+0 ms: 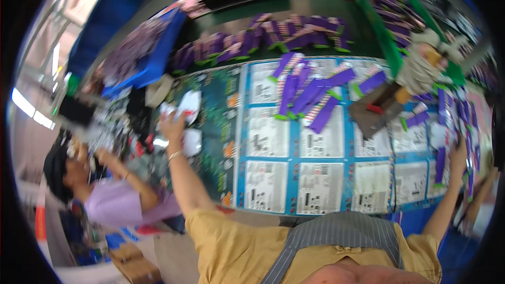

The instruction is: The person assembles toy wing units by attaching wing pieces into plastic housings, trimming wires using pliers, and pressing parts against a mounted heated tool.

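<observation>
My left hand (172,126) reaches out to the far left of the table, its fingers stretched and apart. Just beyond its fingertips lies a white piece (190,104), and a second white piece (192,142) lies beside the wrist. On the right my right hand (458,156) is stretched out among long purple strips (441,165) with striped parts and green ends. Blur hides its fingers, so I cannot tell whether it holds one. Several more purple strips (310,94) lie in a loose heap on the table's middle.
Printed blue-and-white sheets (321,184) cover the table before me. Purple strips (273,34) line the far side. A green bin (376,31) and a blue bin (158,47) stand beyond. A brown block with a cloth-wrapped part (379,106) sits right. A co-worker (113,200) works at left.
</observation>
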A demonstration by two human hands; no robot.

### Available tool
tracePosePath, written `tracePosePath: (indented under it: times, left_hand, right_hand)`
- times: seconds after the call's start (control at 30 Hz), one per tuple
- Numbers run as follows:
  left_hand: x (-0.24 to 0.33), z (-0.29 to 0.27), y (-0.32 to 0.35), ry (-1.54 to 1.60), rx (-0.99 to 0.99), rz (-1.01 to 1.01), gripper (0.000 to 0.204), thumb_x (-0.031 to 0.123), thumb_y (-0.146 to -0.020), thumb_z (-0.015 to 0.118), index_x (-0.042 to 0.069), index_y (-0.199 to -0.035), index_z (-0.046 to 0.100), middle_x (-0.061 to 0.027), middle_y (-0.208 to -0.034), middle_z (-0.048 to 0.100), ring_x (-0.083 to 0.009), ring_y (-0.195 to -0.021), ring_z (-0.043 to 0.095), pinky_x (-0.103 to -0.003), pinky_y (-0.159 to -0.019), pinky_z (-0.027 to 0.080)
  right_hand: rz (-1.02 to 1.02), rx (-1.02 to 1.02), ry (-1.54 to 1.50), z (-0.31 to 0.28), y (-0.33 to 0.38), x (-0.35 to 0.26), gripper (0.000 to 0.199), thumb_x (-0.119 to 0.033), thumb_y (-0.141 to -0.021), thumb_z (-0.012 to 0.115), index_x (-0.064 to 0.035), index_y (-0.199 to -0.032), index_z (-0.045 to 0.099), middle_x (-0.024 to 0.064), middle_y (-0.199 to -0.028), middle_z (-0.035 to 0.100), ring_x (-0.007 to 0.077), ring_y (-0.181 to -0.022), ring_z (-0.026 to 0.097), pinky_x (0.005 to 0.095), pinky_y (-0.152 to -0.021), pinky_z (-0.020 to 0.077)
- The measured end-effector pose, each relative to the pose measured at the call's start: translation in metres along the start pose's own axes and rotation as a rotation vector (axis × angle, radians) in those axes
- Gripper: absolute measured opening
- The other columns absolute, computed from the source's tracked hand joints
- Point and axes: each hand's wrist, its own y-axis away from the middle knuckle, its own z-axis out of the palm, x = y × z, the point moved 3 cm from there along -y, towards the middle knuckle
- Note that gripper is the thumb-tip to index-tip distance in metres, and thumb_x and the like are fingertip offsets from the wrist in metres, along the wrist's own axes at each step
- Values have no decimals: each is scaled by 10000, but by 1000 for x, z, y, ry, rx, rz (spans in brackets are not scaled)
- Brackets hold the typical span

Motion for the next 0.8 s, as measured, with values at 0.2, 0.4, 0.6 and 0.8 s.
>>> tracePosePath:
  times: [0.2,0.4,0.6,0.8]
  left_hand:
    - [74,-23,66,108,79,398,462,381,-714,708,97,-1068,627,-247,-1262,396,-407,-1157,393,-479,-967,323]
    - [179,-83,146,304,-131,615,413,215,-721,695,74,-1094,589,-192,-1321,319,-394,-1216,293,-494,-1010,251]
    - [241,-129,189,466,-395,917,445,154,-680,720,106,-1103,589,-190,-1331,330,-391,-1237,299,-478,-1033,240]
    - [270,-152,240,578,-493,985,462,108,-664,733,116,-1108,608,-215,-1319,371,-394,-1216,365,-440,-999,324]
  right_hand:
    - [-68,1,-364,-33,20,-191,379,43,-719,521,-66,-1080,564,151,-1007,593,313,-970,564,364,-843,442]
    - [-564,-225,-234,-6,32,-265,524,29,-649,572,-111,-1151,516,128,-1223,465,302,-944,566,395,-767,458]
    - [-555,-234,-279,-15,68,-256,536,-2,-669,587,-63,-1190,479,131,-1162,485,290,-947,560,400,-755,456]
    - [-467,-198,-470,-50,95,-218,493,10,-587,634,-63,-1067,549,93,-976,532,293,-932,502,384,-785,438]
